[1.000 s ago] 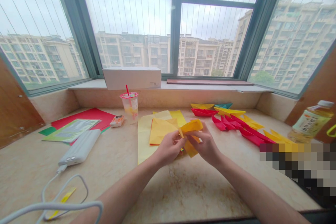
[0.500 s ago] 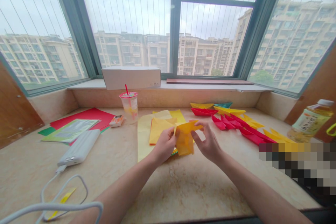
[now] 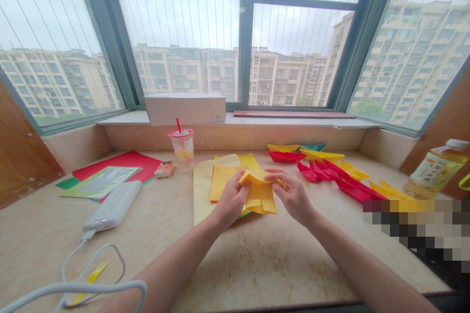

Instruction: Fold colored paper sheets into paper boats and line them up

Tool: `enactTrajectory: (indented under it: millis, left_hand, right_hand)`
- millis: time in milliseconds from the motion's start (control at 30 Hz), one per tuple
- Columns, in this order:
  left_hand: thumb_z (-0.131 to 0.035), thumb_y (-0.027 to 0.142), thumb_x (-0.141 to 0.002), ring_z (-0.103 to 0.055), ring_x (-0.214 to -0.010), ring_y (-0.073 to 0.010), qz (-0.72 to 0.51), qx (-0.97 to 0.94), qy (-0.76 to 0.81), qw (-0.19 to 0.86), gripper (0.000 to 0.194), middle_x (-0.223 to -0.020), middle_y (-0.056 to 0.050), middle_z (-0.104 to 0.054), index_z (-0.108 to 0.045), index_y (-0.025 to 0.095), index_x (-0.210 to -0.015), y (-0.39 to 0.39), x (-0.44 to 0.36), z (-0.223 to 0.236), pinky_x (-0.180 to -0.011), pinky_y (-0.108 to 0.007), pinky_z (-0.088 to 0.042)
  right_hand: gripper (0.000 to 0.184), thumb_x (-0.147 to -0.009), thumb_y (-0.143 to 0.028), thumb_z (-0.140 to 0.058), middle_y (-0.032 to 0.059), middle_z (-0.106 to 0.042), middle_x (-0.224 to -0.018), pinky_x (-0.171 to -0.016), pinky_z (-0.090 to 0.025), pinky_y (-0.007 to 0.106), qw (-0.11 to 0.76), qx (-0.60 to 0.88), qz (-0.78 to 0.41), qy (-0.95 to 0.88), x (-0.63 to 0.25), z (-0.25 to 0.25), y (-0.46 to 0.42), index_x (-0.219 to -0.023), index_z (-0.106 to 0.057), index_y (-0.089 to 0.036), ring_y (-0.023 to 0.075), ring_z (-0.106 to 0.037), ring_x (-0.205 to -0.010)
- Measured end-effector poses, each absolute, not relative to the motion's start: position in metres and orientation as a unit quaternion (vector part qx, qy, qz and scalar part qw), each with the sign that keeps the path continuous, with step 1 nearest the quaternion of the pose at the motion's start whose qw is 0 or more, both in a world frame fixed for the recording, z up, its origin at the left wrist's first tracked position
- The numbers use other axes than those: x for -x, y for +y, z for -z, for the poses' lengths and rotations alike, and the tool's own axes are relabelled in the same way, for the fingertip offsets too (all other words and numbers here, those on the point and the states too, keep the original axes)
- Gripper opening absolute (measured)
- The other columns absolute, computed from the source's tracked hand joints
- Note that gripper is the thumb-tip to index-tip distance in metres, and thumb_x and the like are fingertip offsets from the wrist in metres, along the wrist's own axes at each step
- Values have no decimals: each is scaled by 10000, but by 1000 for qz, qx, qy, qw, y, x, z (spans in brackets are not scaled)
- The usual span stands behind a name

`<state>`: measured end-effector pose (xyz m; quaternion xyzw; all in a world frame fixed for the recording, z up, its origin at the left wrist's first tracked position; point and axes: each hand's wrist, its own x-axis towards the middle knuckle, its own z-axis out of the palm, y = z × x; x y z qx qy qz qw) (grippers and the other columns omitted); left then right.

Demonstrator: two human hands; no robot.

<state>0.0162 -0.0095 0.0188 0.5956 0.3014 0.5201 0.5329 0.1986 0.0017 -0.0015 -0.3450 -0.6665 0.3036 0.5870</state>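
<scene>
A folded piece of yellow paper (image 3: 259,194) is held up between both hands, its creased panels facing me. My left hand (image 3: 234,197) pinches its left edge, thumb in front. At the upper right corner my right hand (image 3: 290,191) grips it between thumb and fingers. Behind and below lies a stack of yellow and orange sheets (image 3: 219,183) on a larger pale yellow sheet (image 3: 201,205), partly hidden by my left hand. To the right stand several folded paper boats, among them a red paper boat (image 3: 286,156) and a yellow paper boat (image 3: 321,155).
On the left are red paper (image 3: 128,159), a white power bank (image 3: 112,205) with a looped cable (image 3: 95,287), and a small orange-and-white box (image 3: 164,169). A plastic cup with straw (image 3: 182,149) stands behind. A drink bottle (image 3: 436,168) is at far right.
The yellow paper has been turned and its face opened toward me, with the flaps now showing. My right fingers have closed onto its upper right corner.
</scene>
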Motion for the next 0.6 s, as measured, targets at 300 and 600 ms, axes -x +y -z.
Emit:
enactTrajectory:
  millis: [300,600]
  left_hand:
    - [-548,317,-876,-622,-747,-130,-517,-586,310,541,538,-913,-25,-659,-424,236,-1393,-13,-16,-20,-687,-230,-502]
    - [-548,464,-867,-593,-738,-137,-503,-605,320,528,382,-941,-63,-616,-604,165,-1098,-18,-13,-27,-534,-201,-512]
  right_hand:
    - [218,-859,-289,-573,91,-628,-1227,-942,-532,412,591,341,-306,-663,-199,-8,-7,-950,-763,-230,252,-607,-1137]
    - [189,-854,-364,-655,106,-622,-1210,-960,-518,435,610,350,-255,-664,-203,-9,-1,-927,-771,-234,259,-603,-1132]
